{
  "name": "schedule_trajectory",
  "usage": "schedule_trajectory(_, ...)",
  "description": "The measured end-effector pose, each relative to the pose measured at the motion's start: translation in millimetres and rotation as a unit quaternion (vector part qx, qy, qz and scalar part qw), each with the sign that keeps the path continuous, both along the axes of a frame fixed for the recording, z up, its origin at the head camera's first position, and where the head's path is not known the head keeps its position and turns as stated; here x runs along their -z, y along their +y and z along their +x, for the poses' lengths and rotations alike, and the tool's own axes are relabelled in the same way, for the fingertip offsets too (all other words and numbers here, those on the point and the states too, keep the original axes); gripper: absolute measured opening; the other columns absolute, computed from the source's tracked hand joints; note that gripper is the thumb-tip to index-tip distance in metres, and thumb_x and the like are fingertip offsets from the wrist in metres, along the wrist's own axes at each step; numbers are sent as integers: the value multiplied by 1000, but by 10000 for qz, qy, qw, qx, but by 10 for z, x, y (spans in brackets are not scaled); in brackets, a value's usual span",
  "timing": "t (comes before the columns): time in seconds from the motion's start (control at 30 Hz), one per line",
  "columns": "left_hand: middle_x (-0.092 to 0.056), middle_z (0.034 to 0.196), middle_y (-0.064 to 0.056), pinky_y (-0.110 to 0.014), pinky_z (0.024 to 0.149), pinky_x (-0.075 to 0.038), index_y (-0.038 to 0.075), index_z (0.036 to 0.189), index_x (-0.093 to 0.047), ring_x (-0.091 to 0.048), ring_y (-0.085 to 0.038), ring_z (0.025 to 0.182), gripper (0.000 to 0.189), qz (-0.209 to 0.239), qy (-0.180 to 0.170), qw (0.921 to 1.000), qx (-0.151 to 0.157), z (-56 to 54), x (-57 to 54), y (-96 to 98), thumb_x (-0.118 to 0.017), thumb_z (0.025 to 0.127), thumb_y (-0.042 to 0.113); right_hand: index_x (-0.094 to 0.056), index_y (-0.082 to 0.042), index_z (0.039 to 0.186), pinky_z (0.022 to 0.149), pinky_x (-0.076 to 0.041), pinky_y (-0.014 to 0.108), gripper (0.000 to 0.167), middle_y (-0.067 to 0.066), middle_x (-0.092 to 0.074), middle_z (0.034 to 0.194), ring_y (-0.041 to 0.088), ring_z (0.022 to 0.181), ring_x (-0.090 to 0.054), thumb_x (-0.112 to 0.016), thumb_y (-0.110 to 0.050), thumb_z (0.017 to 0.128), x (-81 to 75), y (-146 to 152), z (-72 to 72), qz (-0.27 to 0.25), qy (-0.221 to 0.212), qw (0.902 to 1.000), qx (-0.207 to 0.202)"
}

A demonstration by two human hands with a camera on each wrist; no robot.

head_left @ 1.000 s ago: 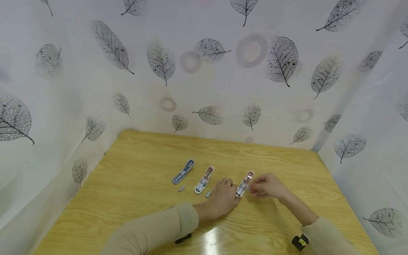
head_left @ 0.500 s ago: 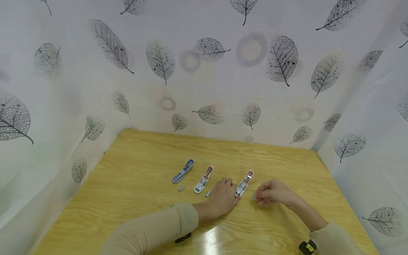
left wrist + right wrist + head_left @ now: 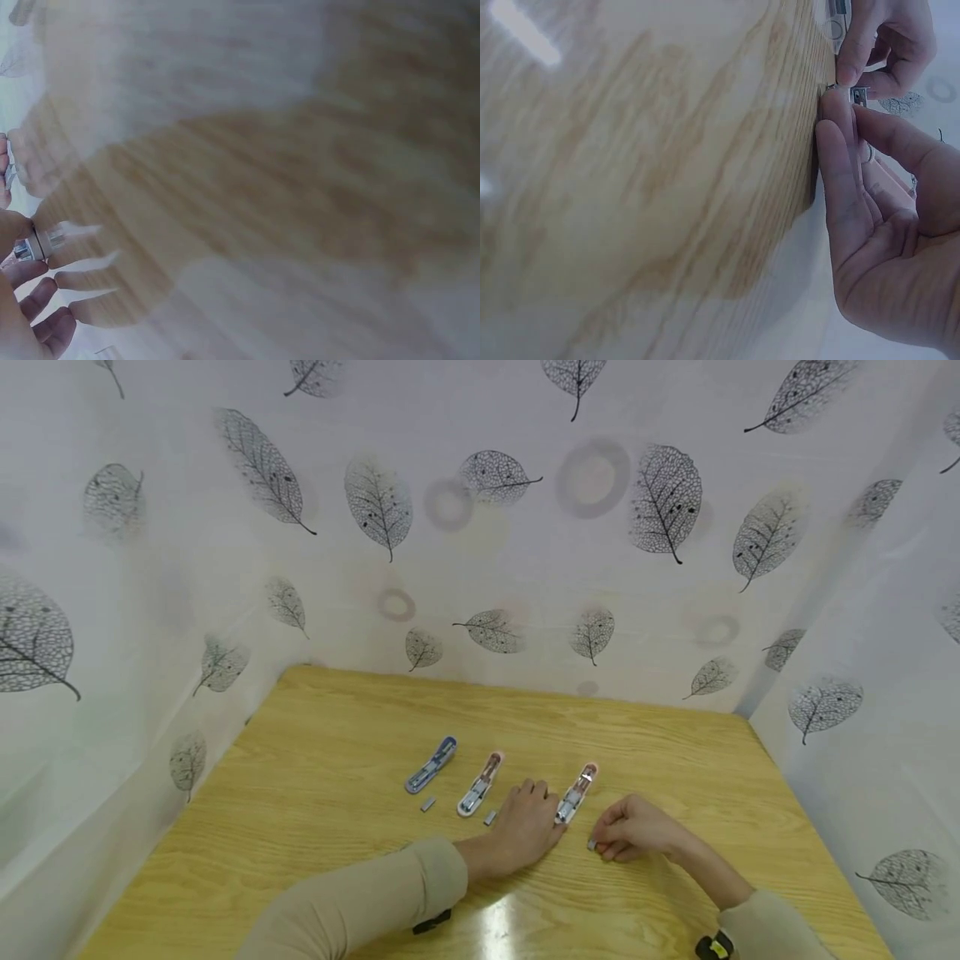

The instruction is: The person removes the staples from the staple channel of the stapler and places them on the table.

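Note:
In the head view my left hand (image 3: 523,828) holds the near end of the rightmost stapler (image 3: 577,792), which has a pinkish-white body and bare metal showing. The left wrist view shows the thumb and forefinger of my left hand (image 3: 34,304) pinching that stapler (image 3: 39,244). To the right of it, just above the table, my right hand (image 3: 636,828) pinches a small strip of staples (image 3: 592,844) between thumb and fingertips. From the right wrist, the grey staple strip (image 3: 859,95) shows at the fingertips of my right hand (image 3: 889,232), partly covered.
Left of my left hand lie a second pinkish-white stapler (image 3: 480,785) and a blue stapler (image 3: 431,766). Near each is a small staple strip, one (image 3: 490,817) by my knuckles and another (image 3: 428,804) below the blue one. Leaf-printed curtains (image 3: 495,552) enclose the wooden table (image 3: 337,743).
My right hand has drawn away from the stapler's side and come lower, toward me, with the staple strip now in plain sight. My left hand and the staplers stay in place.

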State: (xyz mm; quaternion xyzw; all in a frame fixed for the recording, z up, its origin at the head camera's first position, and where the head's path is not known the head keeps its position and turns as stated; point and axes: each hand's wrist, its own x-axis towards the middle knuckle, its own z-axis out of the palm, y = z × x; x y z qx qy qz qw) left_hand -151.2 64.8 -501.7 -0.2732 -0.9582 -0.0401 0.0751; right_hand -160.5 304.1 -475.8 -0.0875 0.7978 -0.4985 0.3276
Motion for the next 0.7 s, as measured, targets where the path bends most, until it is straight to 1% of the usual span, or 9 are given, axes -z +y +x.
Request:
schedule_trajectory(0.1,-64,95,3,-26,73,-47,17,101,-73,-55,-13,87,37,74,-53,10000,19,-8,-3,-1,-70,97,54,-76,6,100,61,-61,24,21,3,-78,80,10,67,-74,-71,-14,98,11,-17,4,51,28,10000,10)
schedule_trajectory(0.27,-65,98,2,-28,76,-49,17,101,-73,-56,-14,90,37,314,-278,9991,49,-25,-11,-19,-70,97,53,-75,6,99,59,-59,22,20,2,-77,77,8,65,-73,-72,-13,98,18,-35,4,71,46,10000,37)
schedule_trajectory(0.37,-65,99,0,-28,80,-50,16,101,-72,-57,-15,91,38,463,-442,9979,61,-23,-35,-53,-70,97,53,-74,7,102,58,-58,23,22,3,-77,79,9,66,-72,-72,-15,98,6,-36,11,84,58,9999,94)
schedule_trajectory(0.43,-66,100,0,-28,82,-51,15,103,-72,-58,-15,92,39,480,-454,9978,110,-28,-36,-88,-69,97,54,-72,6,106,59,-59,25,24,5,-77,81,11,67,-72,-72,-17,99,-18,-25,17,178,193,9995,202)
schedule_trajectory(0.5,-67,101,2,-27,83,-51,16,107,-72,-59,-14,92,40,430,-382,9980,249,-28,-69,-156,-67,99,54,-71,6,110,59,-60,29,27,8,-77,83,15,68,-73,-72,-19,100,-50,7,12,303,522,9978,267)
schedule_trajectory(0.57,-68,102,4,-26,85,-52,16,111,-72,-62,-13,95,38,488,-312,9975,402,-31,-144,-248,-66,100,52,-71,6,114,61,-61,32,30,12,-77,86,18,70,-74,-71,-21,101,-88,51,4,427,933,9942,333)
schedule_trajectory(0.63,-71,104,4,-25,87,-54,16,112,-72,-65,-12,97,34,649,-185,9956,647,-35,-237,-375,-66,102,48,-71,6,115,63,-61,33,31,14,-77,90,20,72,-74,-70,-22,102,-133,95,-5,577,1477,9866,380)
schedule_trajectory(0.7,-72,104,4,-24,86,-56,15,109,-73,-68,-12,97,30,913,-43,9917,902,-48,-348,-520,-68,101,44,-72,4,116,64,-60,32,30,15,-76,95,21,75,-73,-71,-22,101,-184,133,-2,780,1981,9758,496)
